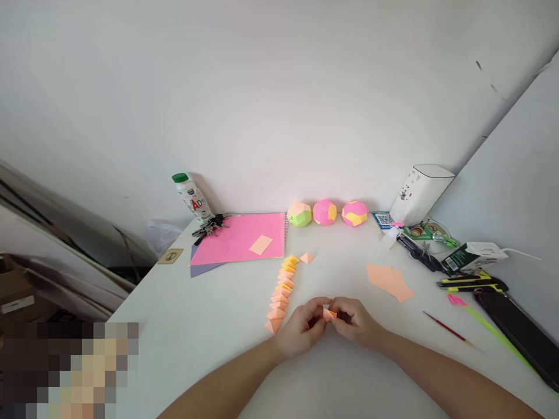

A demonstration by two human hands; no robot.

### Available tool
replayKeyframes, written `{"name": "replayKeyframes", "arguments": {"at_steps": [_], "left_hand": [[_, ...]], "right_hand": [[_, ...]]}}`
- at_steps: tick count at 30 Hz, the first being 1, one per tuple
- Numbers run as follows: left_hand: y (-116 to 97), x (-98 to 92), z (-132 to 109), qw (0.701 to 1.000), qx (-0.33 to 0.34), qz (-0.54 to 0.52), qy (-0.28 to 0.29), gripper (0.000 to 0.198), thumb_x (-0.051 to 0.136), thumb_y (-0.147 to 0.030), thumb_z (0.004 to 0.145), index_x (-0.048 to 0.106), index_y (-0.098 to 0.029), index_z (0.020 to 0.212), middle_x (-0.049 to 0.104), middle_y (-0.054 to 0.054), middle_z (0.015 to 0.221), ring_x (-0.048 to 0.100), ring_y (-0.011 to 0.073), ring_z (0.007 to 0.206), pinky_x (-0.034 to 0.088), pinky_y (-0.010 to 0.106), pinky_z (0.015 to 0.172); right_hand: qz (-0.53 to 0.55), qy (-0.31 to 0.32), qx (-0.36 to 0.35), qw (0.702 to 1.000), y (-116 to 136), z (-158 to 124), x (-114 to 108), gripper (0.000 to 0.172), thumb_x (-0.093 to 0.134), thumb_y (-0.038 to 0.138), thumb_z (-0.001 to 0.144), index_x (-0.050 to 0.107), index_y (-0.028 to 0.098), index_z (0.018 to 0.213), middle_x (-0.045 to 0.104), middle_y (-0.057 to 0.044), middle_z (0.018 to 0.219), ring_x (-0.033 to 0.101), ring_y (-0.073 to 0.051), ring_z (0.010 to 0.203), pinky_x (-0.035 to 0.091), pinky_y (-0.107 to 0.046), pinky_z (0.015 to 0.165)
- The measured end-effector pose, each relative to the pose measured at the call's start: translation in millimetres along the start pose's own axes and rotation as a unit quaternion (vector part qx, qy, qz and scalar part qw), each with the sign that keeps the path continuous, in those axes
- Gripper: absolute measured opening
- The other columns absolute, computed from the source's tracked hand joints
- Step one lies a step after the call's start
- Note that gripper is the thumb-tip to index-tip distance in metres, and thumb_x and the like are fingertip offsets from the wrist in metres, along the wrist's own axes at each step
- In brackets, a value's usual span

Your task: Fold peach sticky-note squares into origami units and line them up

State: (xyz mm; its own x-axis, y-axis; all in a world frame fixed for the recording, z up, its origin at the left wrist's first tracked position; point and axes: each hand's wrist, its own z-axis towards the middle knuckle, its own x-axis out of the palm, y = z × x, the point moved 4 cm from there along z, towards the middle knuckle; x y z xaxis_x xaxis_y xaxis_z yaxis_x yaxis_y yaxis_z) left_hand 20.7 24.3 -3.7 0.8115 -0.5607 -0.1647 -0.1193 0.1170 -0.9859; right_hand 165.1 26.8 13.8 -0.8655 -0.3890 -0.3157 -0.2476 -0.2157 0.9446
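Between my two hands is a small folded piece of orange paper [329,314], pinched at its edges. My left hand [303,327] has its thumb and fingers closed on the paper's left side. On the other side, my right hand [354,321] grips the same piece, and the fingertips of both hands nearly meet above it. A row of folded orange and yellow paper units [279,302] runs away from me, just left of my left hand. One more folded orange unit [307,258] lies apart at the row's far end.
Three paper balls [325,213] line the wall. Left stand a bottle [192,196], keys [210,227] and pink paper [236,233] with an orange square [261,245]. Right lie orange sheets [390,282], a thin brush [449,329], a black phone-like slab [519,331] and a utility knife [474,283].
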Motion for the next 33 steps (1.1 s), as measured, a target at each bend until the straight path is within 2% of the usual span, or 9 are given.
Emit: {"name": "replayKeyframes", "arguments": {"at_steps": [4, 11, 17, 25, 30, 33], "left_hand": [[0.4, -1.0, -0.3, 1.0, 0.007, 0.003, -0.003, 0.036, 0.047, -0.021, 0.086, 0.046, -0.019, 0.122, 0.039, -0.006, 0.062, 0.036, 0.0094, 0.055, 0.033, 0.022, 0.054], [-7.6, 0.9, -0.1, 0.999, 0.032, 0.038, 0.01, 0.036, 0.047, -0.019, 0.084, 0.046, -0.019, 0.12, 0.039, -0.006, 0.061, 0.035, 0.0093, 0.054, 0.032, 0.022, 0.053], [-7.9, -0.4, -0.1, 0.999, 0.018, 0.036, 0.008, 0.036, 0.047, -0.02, 0.083, 0.049, -0.019, 0.119, 0.036, -0.006, 0.061, 0.034, 0.0097, 0.054, 0.031, 0.022, 0.052], [-5.1, 1.4, 0.2, 0.999, 0.014, 0.038, 0.015, 0.033, 0.044, -0.023, 0.087, 0.048, -0.018, 0.119, 0.036, -0.007, 0.058, 0.032, 0.0094, 0.051, 0.029, 0.022, 0.05], [-4.2, 1.3, -0.3, 1.0, 0.018, 0.009, 0.015, 0.033, 0.04, -0.026, 0.09, 0.046, -0.019, 0.122, 0.042, -0.004, 0.063, 0.038, 0.0106, 0.055, 0.034, 0.023, 0.053], [-3.7, -0.5, -0.4, 1.0, 0.017, 0.014, 0.003, 0.035, 0.044, -0.026, 0.089, 0.045, -0.02, 0.123, 0.039, -0.005, 0.063, 0.037, 0.0104, 0.056, 0.033, 0.023, 0.053]], "right_hand": [[0.004, 0.001, 0.013, 1.0, -1.6, 0.3, 1.4, 0.017, 0.056, 0.024, 0.08, 0.048, 0.018, 0.066, 0.042, 0.004, 0.058, 0.036, -0.009, 0.05, 0.031, -0.021, 0.045], [-0.022, -0.008, -0.014, 1.0, -5.0, -0.7, 2.6, 0.016, 0.054, 0.011, 0.069, 0.042, 0.02, 0.063, 0.041, 0.005, 0.059, 0.036, -0.009, 0.051, 0.03, -0.021, 0.046], [-0.011, -0.008, -0.011, 1.0, -6.8, -2.0, 1.7, 0.014, 0.051, 0.011, 0.068, 0.04, 0.02, 0.064, 0.038, 0.006, 0.059, 0.032, -0.009, 0.05, 0.027, -0.021, 0.046], [-0.055, 0.009, -0.034, 0.998, -7.3, -1.3, 3.9, 0.012, 0.05, 0.011, 0.07, 0.043, 0.019, 0.065, 0.041, 0.004, 0.06, 0.034, -0.01, 0.052, 0.028, -0.022, 0.048], [-0.021, 0.011, -0.008, 1.0, -6.3, -2.4, 3.1, 0.008, 0.048, 0.012, 0.071, 0.045, 0.018, 0.067, 0.04, 0.004, 0.06, 0.035, -0.01, 0.053, 0.029, -0.023, 0.049], [-0.011, 0.002, 0.007, 1.0, -6.4, -2.0, 0.7, 0.009, 0.047, 0.013, 0.071, 0.043, 0.019, 0.066, 0.038, 0.004, 0.06, 0.033, -0.011, 0.053, 0.029, -0.023, 0.049]]}}
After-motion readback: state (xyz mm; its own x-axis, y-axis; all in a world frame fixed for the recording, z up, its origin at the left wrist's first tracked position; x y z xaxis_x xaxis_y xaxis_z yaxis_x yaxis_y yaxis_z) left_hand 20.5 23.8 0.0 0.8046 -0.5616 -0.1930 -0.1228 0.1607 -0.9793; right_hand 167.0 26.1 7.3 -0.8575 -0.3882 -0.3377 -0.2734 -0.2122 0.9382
